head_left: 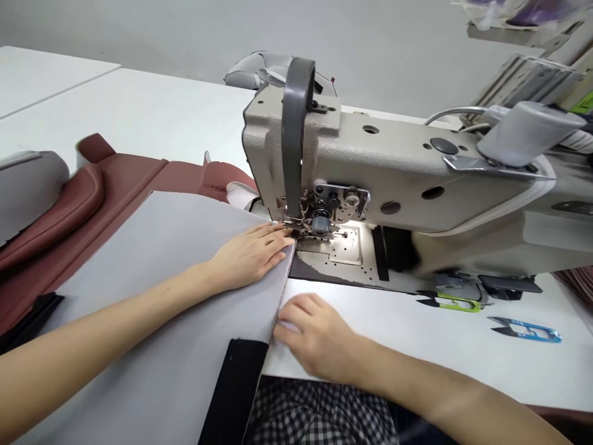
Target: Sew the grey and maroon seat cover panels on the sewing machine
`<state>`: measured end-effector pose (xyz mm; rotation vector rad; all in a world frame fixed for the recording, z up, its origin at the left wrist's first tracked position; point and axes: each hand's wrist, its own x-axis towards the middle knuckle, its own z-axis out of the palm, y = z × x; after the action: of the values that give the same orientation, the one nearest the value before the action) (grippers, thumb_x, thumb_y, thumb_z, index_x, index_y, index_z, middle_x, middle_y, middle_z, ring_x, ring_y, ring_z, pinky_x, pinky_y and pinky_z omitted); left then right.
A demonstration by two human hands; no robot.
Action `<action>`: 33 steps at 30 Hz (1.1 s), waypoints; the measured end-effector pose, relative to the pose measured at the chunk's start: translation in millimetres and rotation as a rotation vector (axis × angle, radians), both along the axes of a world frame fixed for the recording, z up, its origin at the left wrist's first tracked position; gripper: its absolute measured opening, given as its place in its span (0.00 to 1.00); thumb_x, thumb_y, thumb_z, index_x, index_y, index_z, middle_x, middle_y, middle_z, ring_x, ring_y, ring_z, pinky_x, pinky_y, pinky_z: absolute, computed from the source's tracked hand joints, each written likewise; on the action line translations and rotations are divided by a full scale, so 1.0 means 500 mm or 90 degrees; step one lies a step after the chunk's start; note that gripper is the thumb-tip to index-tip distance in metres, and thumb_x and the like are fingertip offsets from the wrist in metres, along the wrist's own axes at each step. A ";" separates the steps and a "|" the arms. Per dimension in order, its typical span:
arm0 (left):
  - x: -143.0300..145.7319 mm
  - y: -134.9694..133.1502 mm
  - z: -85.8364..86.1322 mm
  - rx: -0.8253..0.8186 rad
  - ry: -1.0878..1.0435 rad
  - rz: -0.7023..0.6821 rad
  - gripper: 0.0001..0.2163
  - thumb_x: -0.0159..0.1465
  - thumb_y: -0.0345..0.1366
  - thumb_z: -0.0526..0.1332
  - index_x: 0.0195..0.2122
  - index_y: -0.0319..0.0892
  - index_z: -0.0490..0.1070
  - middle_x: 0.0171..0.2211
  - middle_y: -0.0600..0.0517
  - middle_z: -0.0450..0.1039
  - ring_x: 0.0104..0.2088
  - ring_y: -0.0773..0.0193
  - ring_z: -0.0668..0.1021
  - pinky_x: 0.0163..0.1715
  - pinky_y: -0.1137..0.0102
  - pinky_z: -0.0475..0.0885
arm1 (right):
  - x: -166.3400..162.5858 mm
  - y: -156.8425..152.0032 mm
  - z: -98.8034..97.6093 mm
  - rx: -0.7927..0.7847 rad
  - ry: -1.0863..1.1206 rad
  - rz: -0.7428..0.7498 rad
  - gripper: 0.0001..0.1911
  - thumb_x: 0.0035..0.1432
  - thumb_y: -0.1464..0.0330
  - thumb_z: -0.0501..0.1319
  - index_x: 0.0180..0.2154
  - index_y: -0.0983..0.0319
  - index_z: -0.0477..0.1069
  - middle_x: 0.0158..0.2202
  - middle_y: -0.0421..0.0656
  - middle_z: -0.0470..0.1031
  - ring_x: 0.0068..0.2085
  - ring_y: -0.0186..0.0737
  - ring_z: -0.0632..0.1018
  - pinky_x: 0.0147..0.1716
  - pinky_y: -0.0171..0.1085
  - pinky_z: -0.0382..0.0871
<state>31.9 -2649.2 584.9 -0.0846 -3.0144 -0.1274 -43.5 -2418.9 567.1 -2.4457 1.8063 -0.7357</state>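
Note:
A large light grey fabric panel (pixel 185 241) lies across the table with its right edge running up to the sewing machine's presser foot (pixel 296 227). My left hand (pixel 250 254) rests flat on the panel, fingers stretched out, its tips close beside the foot. Near the front, my right hand (pixel 315 334) is at the panel's right edge, its fingers curled in and slightly blurred. Whether they pinch the edge cannot be made out. A black strip (pixel 238 389) is attached along the panel's lower right edge. The needle point is hidden behind machine parts.
The grey sewing machine (pixel 393 167) fills the right side. Maroon upholstery pieces (pixel 139 173) lie under and behind the panel. Green thread snips (pixel 454 303) and blue thread snips (pixel 528 329) lie on the white table (pixel 370 321) at right. Behind the machine sits a grey piece (pixel 245 69).

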 end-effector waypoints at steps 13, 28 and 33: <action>0.111 0.056 0.077 0.084 -0.095 0.046 0.23 0.72 0.52 0.48 0.63 0.52 0.67 0.66 0.53 0.64 0.66 0.50 0.66 0.65 0.48 0.60 | 0.116 -0.004 -0.032 -0.019 0.073 0.091 0.08 0.64 0.71 0.58 0.42 0.63 0.75 0.47 0.47 0.78 0.57 0.49 0.71 0.69 0.52 0.49; 0.109 0.051 0.020 0.126 -0.090 0.027 0.25 0.69 0.58 0.53 0.63 0.55 0.67 0.66 0.52 0.63 0.70 0.47 0.59 0.69 0.38 0.40 | 0.136 -0.012 -0.018 -0.034 0.063 0.024 0.16 0.63 0.75 0.54 0.47 0.68 0.78 0.51 0.53 0.78 0.55 0.59 0.74 0.61 0.64 0.61; 0.083 0.042 0.015 0.146 -0.077 0.045 0.27 0.69 0.60 0.51 0.62 0.54 0.68 0.66 0.52 0.63 0.70 0.48 0.60 0.70 0.41 0.38 | 0.099 -0.021 -0.026 -0.043 0.053 0.028 0.16 0.63 0.73 0.56 0.49 0.67 0.77 0.51 0.52 0.77 0.57 0.59 0.72 0.64 0.62 0.57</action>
<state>73.5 -2628.4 592.5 0.0526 -3.0910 -0.4870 6.2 -2429.4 554.3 -2.5867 1.7763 -0.7132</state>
